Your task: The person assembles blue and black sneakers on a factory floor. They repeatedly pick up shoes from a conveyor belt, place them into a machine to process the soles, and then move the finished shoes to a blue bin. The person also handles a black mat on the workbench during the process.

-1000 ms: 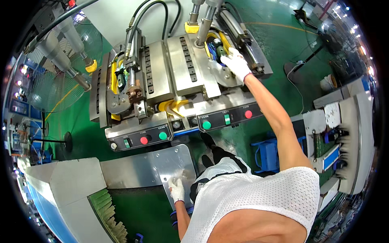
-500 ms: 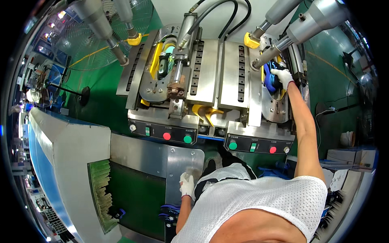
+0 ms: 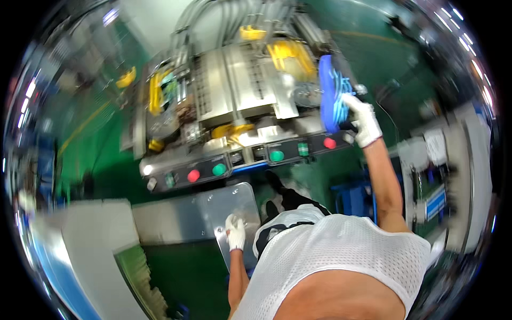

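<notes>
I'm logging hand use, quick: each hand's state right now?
Left hand: over the metal plate, no held thing visible; open or closed cannot be told.
Right hand: closed on a blue shoe.

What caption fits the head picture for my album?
Right hand holding a blue shoe by the machine, left hand at a metal plate.

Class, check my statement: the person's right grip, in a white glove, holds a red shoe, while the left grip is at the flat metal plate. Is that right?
Not quite: the shoe is blue, not red, as the head view shows. The white-gloved right grip does hold it, and the left grip is at the flat metal plate.
</notes>
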`<state>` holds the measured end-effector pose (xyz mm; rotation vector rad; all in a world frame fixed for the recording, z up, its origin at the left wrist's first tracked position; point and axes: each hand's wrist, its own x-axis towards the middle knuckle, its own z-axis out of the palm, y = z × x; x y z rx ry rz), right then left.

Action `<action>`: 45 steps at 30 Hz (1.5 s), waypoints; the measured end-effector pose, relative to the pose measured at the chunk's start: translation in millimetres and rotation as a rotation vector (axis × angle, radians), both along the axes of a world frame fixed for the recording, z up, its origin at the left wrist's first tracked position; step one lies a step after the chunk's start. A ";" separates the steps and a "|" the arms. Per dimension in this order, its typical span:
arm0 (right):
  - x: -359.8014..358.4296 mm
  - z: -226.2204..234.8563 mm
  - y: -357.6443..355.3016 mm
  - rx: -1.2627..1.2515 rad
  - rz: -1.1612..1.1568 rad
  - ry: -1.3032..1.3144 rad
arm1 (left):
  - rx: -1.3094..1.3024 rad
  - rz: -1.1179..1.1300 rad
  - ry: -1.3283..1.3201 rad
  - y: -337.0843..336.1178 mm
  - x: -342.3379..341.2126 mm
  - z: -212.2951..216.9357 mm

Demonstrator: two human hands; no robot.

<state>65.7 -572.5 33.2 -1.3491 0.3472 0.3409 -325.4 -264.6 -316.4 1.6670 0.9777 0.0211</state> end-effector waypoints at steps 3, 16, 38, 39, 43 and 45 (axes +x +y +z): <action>-59.6 -42.7 -46.7 0.060 -0.205 -0.034 | 0.135 -0.337 0.158 -18.0 26.6 56.3; -300.8 -27.9 -308.4 -0.367 -1.134 -0.138 | 0.143 -0.981 0.034 -102.5 135.3 21.6; -259.2 -59.9 -480.1 -1.183 -0.988 -0.618 | 0.230 -0.788 0.148 -293.2 108.4 52.7; -243.2 -55.9 -447.7 -1.406 -0.744 -0.474 | 0.242 -0.758 0.216 -281.4 101.8 49.8; -171.1 -139.3 -343.6 -0.730 0.134 -0.321 | 0.244 -0.615 0.165 -259.1 78.8 40.6; -153.7 -165.3 -268.1 -0.831 0.647 -0.251 | 0.201 -0.535 0.106 -244.8 61.5 7.5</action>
